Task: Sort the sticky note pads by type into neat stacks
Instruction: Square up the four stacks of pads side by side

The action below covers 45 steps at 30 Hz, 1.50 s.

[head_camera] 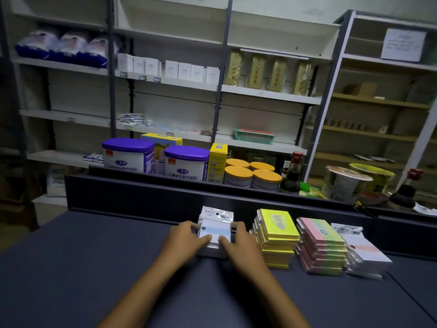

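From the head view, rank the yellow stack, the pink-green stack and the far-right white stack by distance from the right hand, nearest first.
1. Yellow stack, just right of the right hand.
2. Pink-green stack, farther right.
3. White stack, at the row's right end.

Four pad stacks [276, 235] in row on counter [94, 268]; tins [128, 156] behind.

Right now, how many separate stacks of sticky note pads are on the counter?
4. The white stack sits between both hands; right of it the yellow stack, then the pink-and-green stack, then another white stack at the far right. None appears hidden.
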{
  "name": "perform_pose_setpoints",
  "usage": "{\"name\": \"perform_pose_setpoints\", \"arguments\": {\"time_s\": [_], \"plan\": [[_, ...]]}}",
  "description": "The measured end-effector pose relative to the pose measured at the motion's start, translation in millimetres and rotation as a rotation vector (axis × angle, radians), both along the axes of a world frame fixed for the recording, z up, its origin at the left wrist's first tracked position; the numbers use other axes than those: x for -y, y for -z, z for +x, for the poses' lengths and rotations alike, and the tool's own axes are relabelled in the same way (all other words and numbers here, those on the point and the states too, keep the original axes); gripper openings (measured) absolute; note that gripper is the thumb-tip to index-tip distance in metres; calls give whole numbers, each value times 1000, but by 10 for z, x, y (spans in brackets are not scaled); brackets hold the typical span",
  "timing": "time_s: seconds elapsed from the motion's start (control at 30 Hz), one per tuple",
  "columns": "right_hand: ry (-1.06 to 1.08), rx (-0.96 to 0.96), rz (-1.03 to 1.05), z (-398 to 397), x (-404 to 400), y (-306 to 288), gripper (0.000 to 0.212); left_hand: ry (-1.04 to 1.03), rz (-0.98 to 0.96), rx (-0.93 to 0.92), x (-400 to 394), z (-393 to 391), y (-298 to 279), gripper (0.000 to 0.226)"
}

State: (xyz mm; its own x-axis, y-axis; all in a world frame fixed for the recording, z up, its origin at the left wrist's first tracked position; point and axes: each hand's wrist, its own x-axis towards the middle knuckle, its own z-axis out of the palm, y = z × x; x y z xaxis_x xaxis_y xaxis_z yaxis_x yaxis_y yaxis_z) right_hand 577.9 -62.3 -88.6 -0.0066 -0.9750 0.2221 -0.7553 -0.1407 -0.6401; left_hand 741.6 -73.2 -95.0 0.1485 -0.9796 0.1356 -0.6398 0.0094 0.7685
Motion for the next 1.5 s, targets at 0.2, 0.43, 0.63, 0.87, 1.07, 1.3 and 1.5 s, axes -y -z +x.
{"name": "perform_pose_setpoints", "arguments": {"time_s": [0.2, 0.43, 0.63, 0.87, 1.07, 1.3, 1.5], "plan": [[-45, 251, -141, 27, 64, 73, 76, 42, -175, -166, 62, 27, 31, 71], [-113, 89, -107, 83, -2, 145, 49, 196, -160, -202, -5, -71, 112, 47], [-141, 5, -111, 87, 10, 171, 55, 220, -135, -118, -2, -113, 157, 46], [-151, -29, -131, 92, 6, 211, 66, 174, -153, -106, -34, -137, 193, 47], [-135, -10, -182, 53, -6, 191, 67, 152, -187, -124, -38, -134, 163, 47], [-162, 16, -190, 60, -18, 203, 63, 175, -94, 2, -43, -96, 227, 54], [-186, 430, -118, 24, 19, 148, 52, 179, -186, -366, -59, 64, 11, 74]]}}
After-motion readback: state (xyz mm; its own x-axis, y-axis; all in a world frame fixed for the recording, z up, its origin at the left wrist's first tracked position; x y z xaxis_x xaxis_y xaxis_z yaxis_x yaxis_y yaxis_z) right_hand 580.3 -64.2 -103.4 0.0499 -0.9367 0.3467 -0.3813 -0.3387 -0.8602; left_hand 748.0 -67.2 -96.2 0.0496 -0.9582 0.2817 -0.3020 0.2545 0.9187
